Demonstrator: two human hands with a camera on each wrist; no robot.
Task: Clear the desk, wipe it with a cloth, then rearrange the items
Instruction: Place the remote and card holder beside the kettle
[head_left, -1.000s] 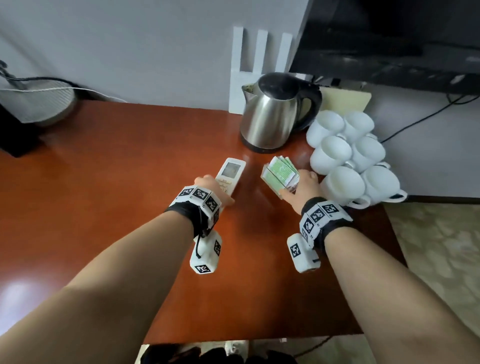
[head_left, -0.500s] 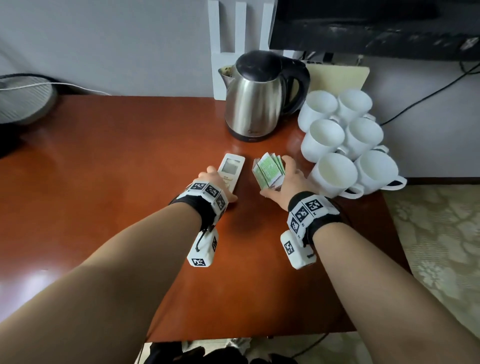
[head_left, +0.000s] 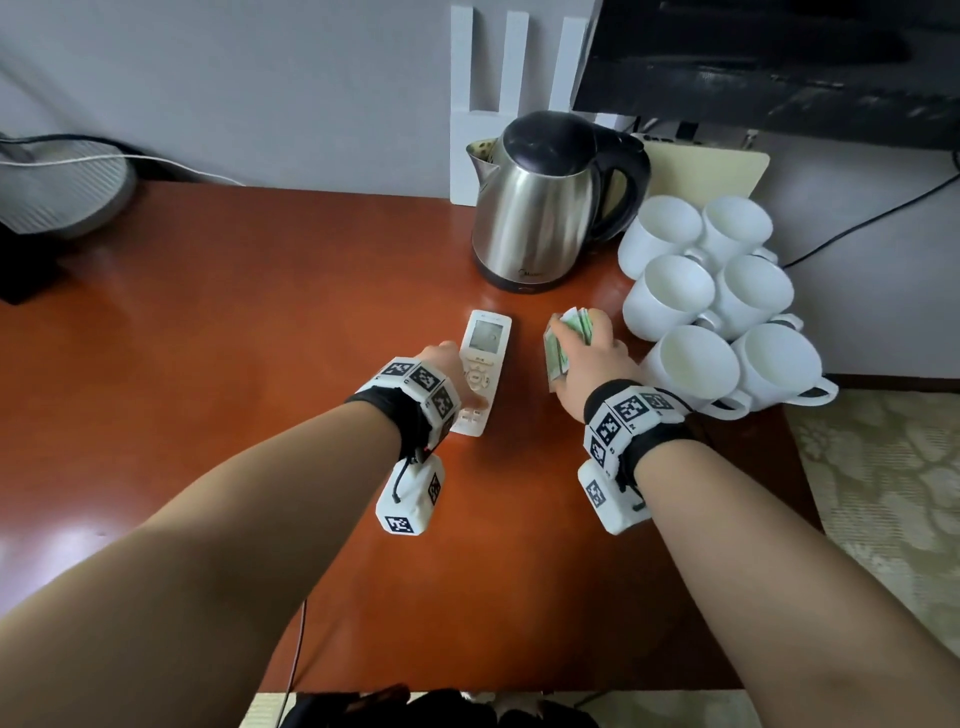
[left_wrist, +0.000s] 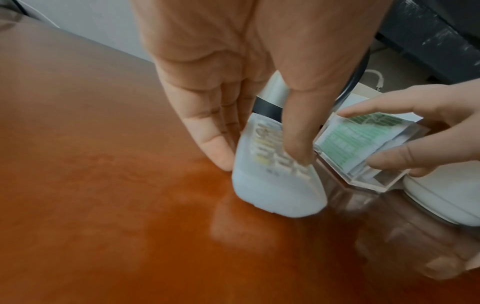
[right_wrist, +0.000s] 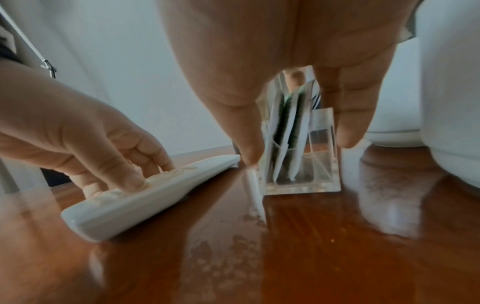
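Note:
A white remote (head_left: 485, 343) lies flat on the red-brown desk (head_left: 234, 338). My left hand (head_left: 457, 379) holds its lower half, with the thumb on the keypad (left_wrist: 296, 156) and the fingers down its left side. Just to the right stands a clear acrylic holder (right_wrist: 301, 181) of green-and-white sachets (left_wrist: 345, 139). My right hand (head_left: 587, 358) reaches over it from above. Its thumb (right_wrist: 249, 152) is on the left wall and its fingers (right_wrist: 348, 135) on the right. The holder rests on the desk.
A steel kettle (head_left: 540, 208) stands just behind the remote. Several white mugs (head_left: 696, 364) crowd the holder's right side, near the desk's right edge. A fan (head_left: 57, 192) sits at the far left, and a white foam piece (head_left: 498, 62) leans on the back wall.
My right hand has come further over the sachets and closed round the holder. The left hand stays on the remote, thumb now on the keypad. The head view has shifted.

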